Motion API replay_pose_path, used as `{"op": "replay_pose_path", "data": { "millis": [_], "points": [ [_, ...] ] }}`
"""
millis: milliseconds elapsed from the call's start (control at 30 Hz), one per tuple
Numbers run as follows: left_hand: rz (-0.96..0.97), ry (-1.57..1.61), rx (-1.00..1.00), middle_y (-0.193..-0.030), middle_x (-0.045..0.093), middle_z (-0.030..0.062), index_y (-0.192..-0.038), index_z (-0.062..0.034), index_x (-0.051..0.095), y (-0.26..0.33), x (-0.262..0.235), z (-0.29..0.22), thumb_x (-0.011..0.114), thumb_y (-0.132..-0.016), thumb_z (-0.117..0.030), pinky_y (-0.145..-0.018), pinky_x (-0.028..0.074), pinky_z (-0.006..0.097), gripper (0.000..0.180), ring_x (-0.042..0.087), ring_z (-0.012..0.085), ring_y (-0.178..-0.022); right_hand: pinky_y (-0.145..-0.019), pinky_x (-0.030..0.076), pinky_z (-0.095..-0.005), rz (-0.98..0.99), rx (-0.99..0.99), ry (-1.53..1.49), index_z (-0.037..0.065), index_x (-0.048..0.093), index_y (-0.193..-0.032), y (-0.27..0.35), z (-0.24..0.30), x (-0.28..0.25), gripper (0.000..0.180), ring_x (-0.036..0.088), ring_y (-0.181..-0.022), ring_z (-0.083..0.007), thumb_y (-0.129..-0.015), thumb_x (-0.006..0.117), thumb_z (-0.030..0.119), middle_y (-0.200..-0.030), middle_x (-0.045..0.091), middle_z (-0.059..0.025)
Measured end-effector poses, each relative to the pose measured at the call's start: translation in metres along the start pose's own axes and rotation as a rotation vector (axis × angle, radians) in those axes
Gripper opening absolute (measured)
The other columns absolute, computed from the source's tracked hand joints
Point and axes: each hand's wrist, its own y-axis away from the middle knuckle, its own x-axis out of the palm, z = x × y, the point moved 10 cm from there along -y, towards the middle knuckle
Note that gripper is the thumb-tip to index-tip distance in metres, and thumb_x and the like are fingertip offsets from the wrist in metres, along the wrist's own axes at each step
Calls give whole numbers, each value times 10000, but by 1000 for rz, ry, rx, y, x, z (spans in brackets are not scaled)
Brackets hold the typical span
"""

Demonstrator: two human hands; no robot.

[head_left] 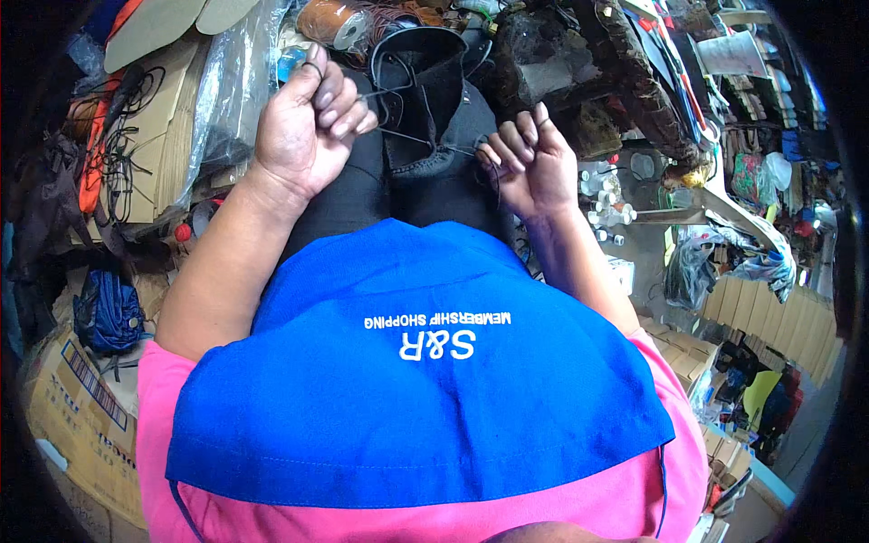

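Note:
Between my knees rests a black boot (425, 166), its wide opening facing up. Dark thread (405, 137) runs from its edge toward both hands, with a loose loop over the opening. On the left, my left hand (312, 127) is raised and closed, the fingers curled around the thread. My right hand (534, 167) is to the right of the boot, its fingers also curled, pinching the other length of thread close to the boot's edge. Both hands are apart from the boot itself. Whether a needle or other small tool is in the fingers I cannot make out.
A blue apron (416, 407) covers my lap. An orange thread spool (333, 23) lies beyond the boot. Cardboard sheets (167, 127) and clear plastic stand at left, near a cardboard box (81, 398). Small bottles (611, 204) and a cluttered dark bench (561, 72) are at right.

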Motion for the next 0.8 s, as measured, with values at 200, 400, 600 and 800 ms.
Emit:
{"op": "replay_pose_path", "data": {
  "millis": [200,400,600,800],
  "points": [
    [-46,-22,-48,-548,279,-29,-619,-151,349,8,-22,-1,376,-998,-368,-603,315,292,438,273,110,-488,-577,343,-313,-5,-57,147,128,364,-632,12,17,0,425,261,-455,-121,-998,377,345,-511,266,14],
    [-159,-46,-75,-515,249,-47,-613,-165,337,15,-29,-8,374,-998,-360,-595,305,286,432,238,100,-458,-572,339,-322,6,-69,231,129,351,-627,19,28,3,406,271,-456,-124,-991,393,302,-509,262,13],
    [-216,-56,16,-532,261,-48,-651,-162,366,12,-36,1,404,-993,-311,-519,274,271,374,225,88,-452,-545,292,-285,-216,-78,324,143,366,-615,11,13,-21,414,243,-455,-106,-988,409,318,-512,258,29],
    [-250,-706,70,-765,592,86,-892,-20,551,25,-37,-27,441,-984,-367,-712,494,324,375,518,137,-619,-732,443,-384,-191,54,148,89,495,-796,9,19,-86,318,449,-590,-165,-973,467,351,-677,462,-20]
  ]
}}
